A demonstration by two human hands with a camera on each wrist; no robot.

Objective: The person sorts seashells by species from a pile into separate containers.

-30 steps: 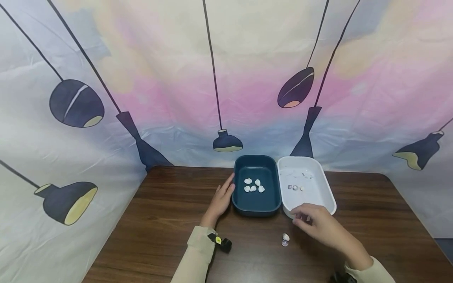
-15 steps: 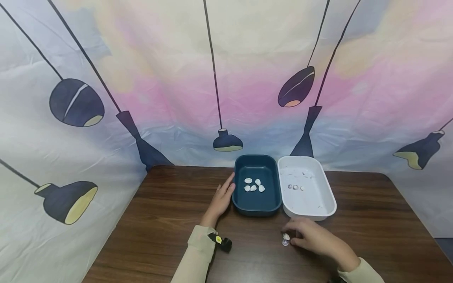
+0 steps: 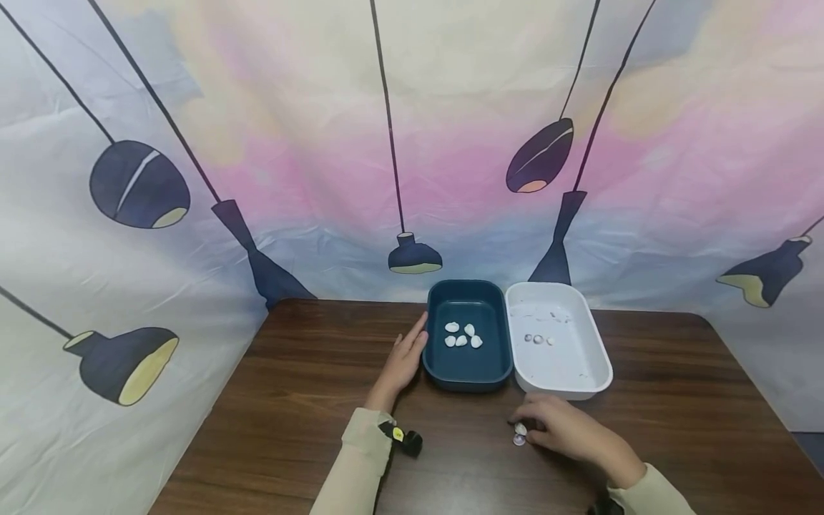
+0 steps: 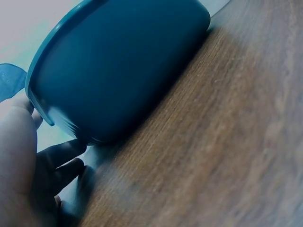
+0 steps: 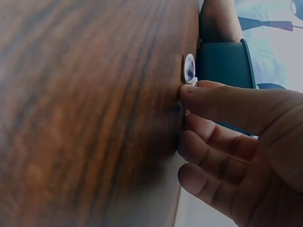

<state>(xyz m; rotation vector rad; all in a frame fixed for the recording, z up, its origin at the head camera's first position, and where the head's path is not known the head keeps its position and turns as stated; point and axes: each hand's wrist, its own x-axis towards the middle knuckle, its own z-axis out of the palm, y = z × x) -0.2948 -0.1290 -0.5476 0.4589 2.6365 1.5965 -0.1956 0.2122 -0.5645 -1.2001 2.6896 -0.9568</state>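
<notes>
My left hand rests against the left wall of a dark teal tray, fingers fairly straight; the left wrist view shows its fingertips at the tray's rim and side. On the table before the trays, my right hand pinches a small white seashell between thumb and index finger. Right beside that shell lies a second one, a purple-and-white seashell, at the thumb tip in the right wrist view. The other fingers of the right hand are loosely bent. Much of the pinched shell is hidden by the fingertips.
Several white seashells lie in the teal tray. Touching its right side stands a white tray with small purplish shells and some specks in it. A printed cloth hangs behind the wooden table.
My right hand has come from the white tray's front edge down to the pair of shells on the table, and its fingers have closed on the white one. The left hand stays put.
</notes>
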